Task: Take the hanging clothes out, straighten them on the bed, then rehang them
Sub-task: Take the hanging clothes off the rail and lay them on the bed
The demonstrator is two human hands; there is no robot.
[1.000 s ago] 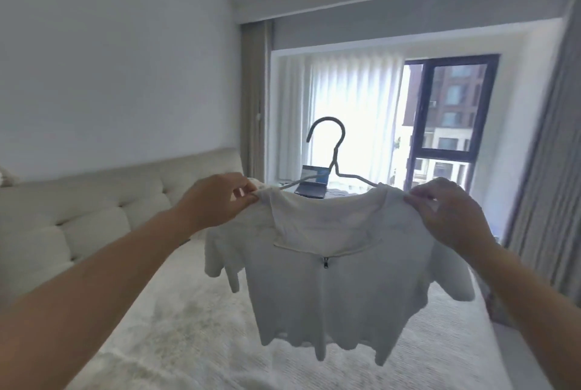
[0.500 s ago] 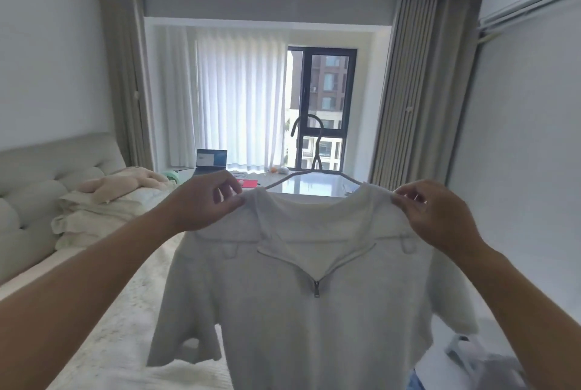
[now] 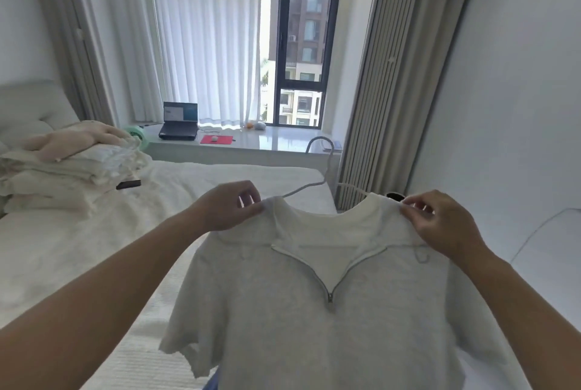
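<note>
Grey zip-neck shirt (image 3: pixel 314 311) on white hanger (image 3: pixel 327 166), held in the air over the bed (image 3: pixel 78 248) edge. Left hand (image 3: pixel 229 207) and right hand (image 3: pixel 440 226) each pinch a shoulder, as before. View now lower; laptop (image 3: pixel 179 120), folded linens (image 3: pixel 63 166) nearer.

Both bare forearms reach forward and upward from the lower corners, hands raised level with each other and well apart. The left hand (image 3: pixel 227 207) has its fingers curled, thumb and fingertips pinching the shirt (image 3: pixel 314 301) at one shoulder. The right hand (image 3: pixel 440 226) pinches the opposite shoulder (knuckles toward the camera, fingers bent)
</note>
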